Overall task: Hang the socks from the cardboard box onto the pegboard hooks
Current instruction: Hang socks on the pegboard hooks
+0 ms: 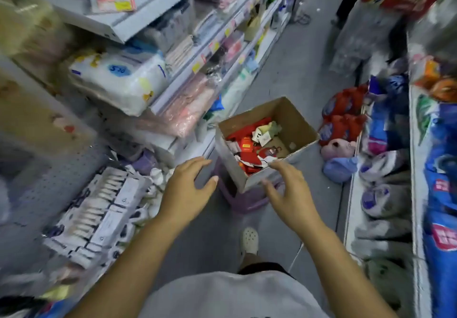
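Nearest, left of the left hand (188,181), the pegboard (49,181) carried hung packs. Both hands were apart, fingers spread and empty, the right hand (286,189) over the near corner of the cardboard box (294,117) just beyond them. Red and white socks (247,153) lay inside. The pick-up step looked barely begun. Next, one hand would need to reach in and pinch a pack.

Ahead of me in the aisle, the cardboard box (294,119) sits on a plastic stool (247,204), with the socks (247,149) lying inside it. My left hand (185,184) hovers just left of the box's near corner, and my right hand (289,189) is at its near rim. The pegboard (37,194) with hanging packets (103,208) stands to my left, below the shelves (133,28). Detergent bags (342,127) lie right of the box.
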